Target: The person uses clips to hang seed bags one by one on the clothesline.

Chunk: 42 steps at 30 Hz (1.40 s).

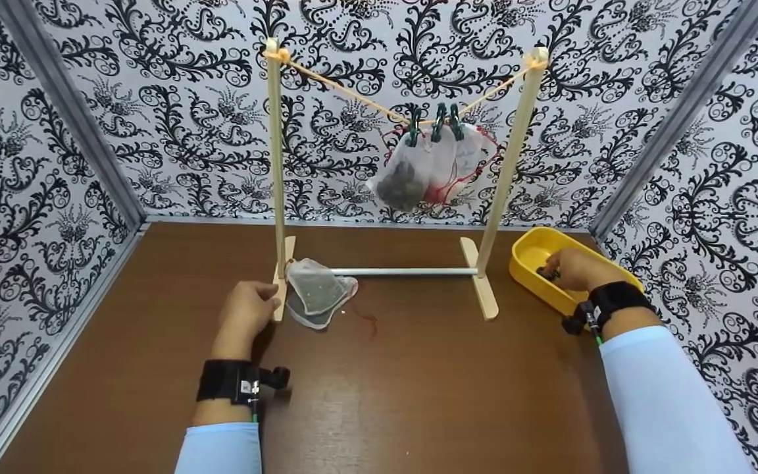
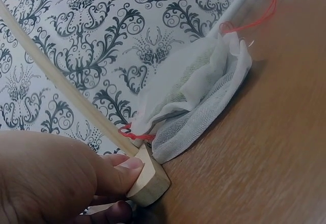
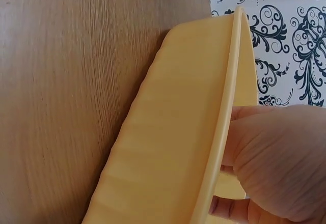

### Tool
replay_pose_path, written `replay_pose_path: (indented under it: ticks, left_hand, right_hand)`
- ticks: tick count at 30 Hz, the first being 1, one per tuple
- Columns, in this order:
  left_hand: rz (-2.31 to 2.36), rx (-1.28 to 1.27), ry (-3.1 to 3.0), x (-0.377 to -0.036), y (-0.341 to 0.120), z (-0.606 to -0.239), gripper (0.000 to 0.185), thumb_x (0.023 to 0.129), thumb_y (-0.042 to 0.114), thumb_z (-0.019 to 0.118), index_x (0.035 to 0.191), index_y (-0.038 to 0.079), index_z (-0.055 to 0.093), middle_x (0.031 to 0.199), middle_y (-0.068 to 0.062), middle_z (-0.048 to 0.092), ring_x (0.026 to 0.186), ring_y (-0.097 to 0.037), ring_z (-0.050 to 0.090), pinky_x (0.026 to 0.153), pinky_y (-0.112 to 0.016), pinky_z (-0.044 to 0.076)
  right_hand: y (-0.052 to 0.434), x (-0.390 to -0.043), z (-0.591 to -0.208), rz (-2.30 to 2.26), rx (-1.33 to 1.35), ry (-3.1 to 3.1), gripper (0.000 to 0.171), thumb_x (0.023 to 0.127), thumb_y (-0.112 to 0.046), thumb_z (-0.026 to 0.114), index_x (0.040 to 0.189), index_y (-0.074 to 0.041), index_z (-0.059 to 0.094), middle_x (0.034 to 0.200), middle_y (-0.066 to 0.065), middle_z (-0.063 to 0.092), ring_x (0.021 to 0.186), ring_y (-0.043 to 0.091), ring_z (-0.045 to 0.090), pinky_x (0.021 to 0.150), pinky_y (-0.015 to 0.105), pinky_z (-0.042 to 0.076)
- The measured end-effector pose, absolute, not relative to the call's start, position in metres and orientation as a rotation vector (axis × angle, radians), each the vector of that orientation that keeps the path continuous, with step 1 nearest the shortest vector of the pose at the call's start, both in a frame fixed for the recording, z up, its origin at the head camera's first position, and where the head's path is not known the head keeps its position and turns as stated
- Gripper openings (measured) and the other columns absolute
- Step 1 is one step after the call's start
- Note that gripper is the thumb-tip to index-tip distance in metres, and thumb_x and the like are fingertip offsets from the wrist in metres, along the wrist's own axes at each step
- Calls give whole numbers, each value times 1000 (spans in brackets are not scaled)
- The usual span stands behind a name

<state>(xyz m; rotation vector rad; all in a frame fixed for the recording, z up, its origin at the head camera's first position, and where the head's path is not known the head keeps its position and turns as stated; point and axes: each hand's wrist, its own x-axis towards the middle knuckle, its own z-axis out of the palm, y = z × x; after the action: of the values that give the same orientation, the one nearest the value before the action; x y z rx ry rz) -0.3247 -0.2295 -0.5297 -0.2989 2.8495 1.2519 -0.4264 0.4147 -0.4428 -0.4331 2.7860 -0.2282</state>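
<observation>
A wooden drying rack (image 1: 276, 164) stands mid-table with an orange string (image 1: 353, 92) between its two posts. Three white mesh bags (image 1: 428, 164) hang from the string on green clips (image 1: 440, 122). More mesh bags (image 1: 316, 293) (image 2: 198, 96) lie in a small pile by the rack's left foot (image 1: 281, 289) (image 2: 147, 180). My left hand (image 1: 272, 304) (image 2: 117, 175) pinches the end of that foot. My right hand (image 1: 553, 271) (image 3: 265, 158) reaches into the yellow tray (image 1: 527, 253) (image 3: 173, 132) and pinches a small dark clip (image 1: 545, 272).
Patterned walls close the brown table (image 1: 418, 395) on the left, back and right. A loose red thread (image 1: 367, 320) lies on the table in front of the pile. A white rod (image 1: 405, 270) joins the rack's feet. The tray sits against the right wall.
</observation>
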Motion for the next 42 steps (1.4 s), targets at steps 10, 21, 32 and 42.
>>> replay_pose_path:
  ticks: [10, 21, 32, 42]
  left_hand:
    - [1252, -287, 2858, -321, -231, -530, 38, 107, 16, 73, 144, 8, 78, 150, -20, 74, 146, -45, 67, 121, -63, 53]
    - [1234, -293, 2883, -319, -228, -531, 37, 106, 16, 74, 143, 10, 79, 149, -18, 75, 145, -45, 67, 120, -62, 54]
    - [1199, -285, 2872, -321, -229, -529, 40, 109, 15, 70, 149, 7, 74, 155, -21, 71, 148, -46, 64, 124, -64, 51]
    - [1003, -288, 3085, -318, -211, -491, 42, 106, 28, 75, 144, 10, 77, 146, -22, 75, 135, -47, 72, 107, -65, 59]
  right_hand:
    - [424, -428, -457, -329, -409, 2816, 17, 90, 3, 72, 94, -9, 84, 86, 4, 73, 78, 20, 60, 69, 30, 51]
    - [430, -424, -462, -382, -326, 2847, 32, 96, 0, 72, 74, -14, 54, 70, -4, 45, 68, 16, 47, 60, 26, 38]
    - [391, -409, -418, -780, -186, 2936, 28, 104, -22, 82, 111, 5, 76, 94, 20, 83, 74, 23, 73, 62, 32, 61]
    - [289, -381, -410, -1178, -356, 2834, 33, 105, -31, 84, 118, -1, 81, 94, 7, 74, 76, 15, 65, 67, 25, 59]
